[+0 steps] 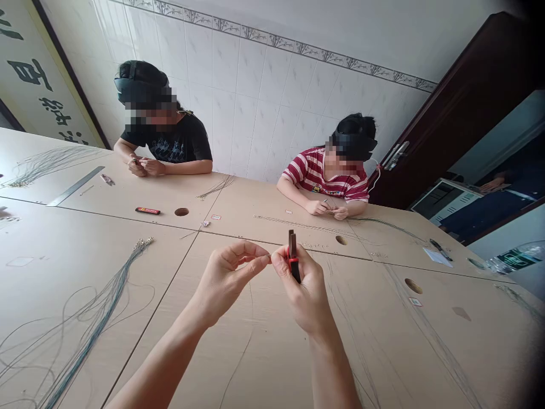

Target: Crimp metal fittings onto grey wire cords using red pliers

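"What fills most of the view?"

"A pale wood-toned table (281,369), its panels meeting in dark seams. Behind it rises a white tiled wall (251,85), and to the right stands a dark brown door (460,102)."

"Who else is there?"

"Two people sit at the far side: a co-worker in a black T-shirt (187,142) at the left, and a co-worker in a striped red-and-white shirt (313,170) further right. Each has both hands together just over the tabletop."

"And next in size?"

"A bundle of thin grey-green strands (104,318), lying slantwise at the left, some of them looping loose (its far end is knobbly with small pale bits). Beyond it lies a flat metal strip (76,186)."

"Now the person's own hands?"

"Raised over the middle of the table, fingertips meeting. The left hand (232,275) has thumb and forefinger pinched on a thin strand (242,357) that trails down toward the near edge. The right hand (304,278) is wrapped around red-and-black pliers (292,247), jaws pointing up, with its thumb and forefinger against the left fingertips."

"What sits right where they meet?"

"A tiny sliver, too small to make out"
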A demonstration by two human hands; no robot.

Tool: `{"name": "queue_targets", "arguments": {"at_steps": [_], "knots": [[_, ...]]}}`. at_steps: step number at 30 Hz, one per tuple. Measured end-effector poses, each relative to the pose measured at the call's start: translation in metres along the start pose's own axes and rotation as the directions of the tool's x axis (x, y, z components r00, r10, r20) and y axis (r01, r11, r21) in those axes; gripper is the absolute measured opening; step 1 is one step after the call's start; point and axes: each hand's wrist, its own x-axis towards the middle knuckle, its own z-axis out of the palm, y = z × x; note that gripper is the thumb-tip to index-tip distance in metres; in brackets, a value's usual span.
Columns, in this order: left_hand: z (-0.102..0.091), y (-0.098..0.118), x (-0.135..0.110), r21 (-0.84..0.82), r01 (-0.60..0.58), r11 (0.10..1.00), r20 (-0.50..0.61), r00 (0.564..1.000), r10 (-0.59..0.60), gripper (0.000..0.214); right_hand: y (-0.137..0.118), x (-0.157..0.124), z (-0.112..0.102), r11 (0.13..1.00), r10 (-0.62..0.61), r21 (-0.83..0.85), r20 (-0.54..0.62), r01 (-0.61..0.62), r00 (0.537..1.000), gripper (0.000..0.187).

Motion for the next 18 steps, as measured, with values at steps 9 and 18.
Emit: {"name": "queue_targets", "arguments": {"at_steps": [9, 18], "knots": [[-0.0009, -0.0032, 0.0011, 0.02, -0.024, 1.0, -0.019, 1.0, 0.024, 0.019, 0.0002, 0.0005, 0.0022, 1.0, -0.001, 0.008, 0.008, 0.001, 1.0, 0.017], [-0.0023, -0.0048, 0.0016, 0.016, -0.044, 0.999, -0.011, 0.999, 0.044, 0.018, 0.0018, -0.0003, 0.0021, 1.0, -0.019, 0.001, 0.016, 0.019, 1.0, 0.015]]}}
